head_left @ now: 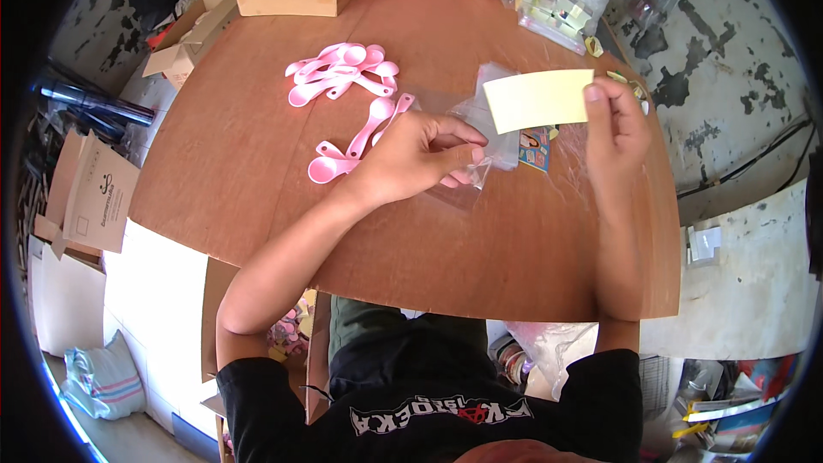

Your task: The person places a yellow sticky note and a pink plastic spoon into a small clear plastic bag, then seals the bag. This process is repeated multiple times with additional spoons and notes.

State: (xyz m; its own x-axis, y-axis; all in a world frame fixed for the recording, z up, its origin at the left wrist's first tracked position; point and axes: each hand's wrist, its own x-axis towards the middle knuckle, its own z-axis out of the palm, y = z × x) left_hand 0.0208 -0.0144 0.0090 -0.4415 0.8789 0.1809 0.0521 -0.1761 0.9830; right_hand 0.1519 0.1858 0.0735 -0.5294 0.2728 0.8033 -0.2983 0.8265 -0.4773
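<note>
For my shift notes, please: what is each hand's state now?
Left hand: closed, pinching a clear plastic bag.
Right hand: closed, holding a pale yellow card.

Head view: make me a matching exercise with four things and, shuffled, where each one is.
Things:
1. Yellow card
2. Spoon pile
3. Clear plastic
4. Striped sack

Places:
A. In the left hand
B. At the picture's lower left
C. In the right hand
D. Heaped on the table

Pairs: 1-C, 2-D, 3-A, 4-B
</note>
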